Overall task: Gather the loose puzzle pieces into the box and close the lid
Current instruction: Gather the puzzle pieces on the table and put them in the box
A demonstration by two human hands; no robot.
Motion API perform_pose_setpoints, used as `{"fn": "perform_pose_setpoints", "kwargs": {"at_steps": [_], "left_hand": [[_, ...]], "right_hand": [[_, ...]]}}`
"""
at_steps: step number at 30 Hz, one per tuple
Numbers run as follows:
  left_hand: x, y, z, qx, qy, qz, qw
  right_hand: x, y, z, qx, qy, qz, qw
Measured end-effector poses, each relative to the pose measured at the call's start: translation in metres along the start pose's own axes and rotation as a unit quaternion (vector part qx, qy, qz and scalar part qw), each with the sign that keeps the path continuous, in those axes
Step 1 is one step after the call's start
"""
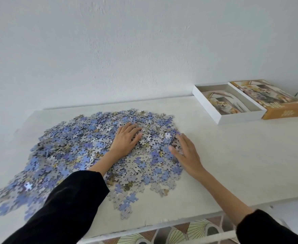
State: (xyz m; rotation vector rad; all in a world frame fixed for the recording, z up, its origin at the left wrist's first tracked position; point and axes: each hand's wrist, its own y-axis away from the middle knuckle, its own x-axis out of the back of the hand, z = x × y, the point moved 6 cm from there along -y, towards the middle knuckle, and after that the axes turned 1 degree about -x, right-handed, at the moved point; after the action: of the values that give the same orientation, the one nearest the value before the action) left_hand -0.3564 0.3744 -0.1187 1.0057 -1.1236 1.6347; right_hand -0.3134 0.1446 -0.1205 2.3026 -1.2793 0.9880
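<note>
A wide heap of loose puzzle pieces [84,147], blue and grey-backed, covers the left and middle of the white table [241,155]. My left hand [126,138] lies flat on the heap's middle, fingers spread. At the heap's right edge my right hand [185,154] rests on its side, fingers curved against the pieces. The open white box [239,117] stands at the back right with a picture sheet inside. Its lid [275,103], printed with a dog picture and orange sides, lies right beside it.
A plain white wall [144,50] rises just behind the table. The table's front edge [206,215] runs close to me, with a patterned floor [183,233] below it. Bare tabletop separates the heap from the box.
</note>
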Motion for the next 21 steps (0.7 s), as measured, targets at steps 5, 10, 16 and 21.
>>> {"fn": "perform_pose_setpoints", "kwargs": {"at_steps": [5,10,16,21], "left_hand": [[0.0,0.0,0.001,-0.005,-0.001,0.004,1.0],[0.003,0.0,0.003,-0.007,0.001,0.004,1.0],[0.004,0.001,0.005,-0.004,0.002,0.001,1.0],[0.027,0.007,0.009,0.008,0.133,0.018,0.991]], "right_hand": [[-0.001,0.043,0.006,0.04,0.106,-0.079,0.99],[-0.019,0.06,-0.009,0.082,0.193,-0.117,0.971],[-0.031,0.049,-0.023,0.053,0.202,-0.087,0.974],[-0.034,0.039,-0.027,0.048,0.186,-0.062,0.979]]}}
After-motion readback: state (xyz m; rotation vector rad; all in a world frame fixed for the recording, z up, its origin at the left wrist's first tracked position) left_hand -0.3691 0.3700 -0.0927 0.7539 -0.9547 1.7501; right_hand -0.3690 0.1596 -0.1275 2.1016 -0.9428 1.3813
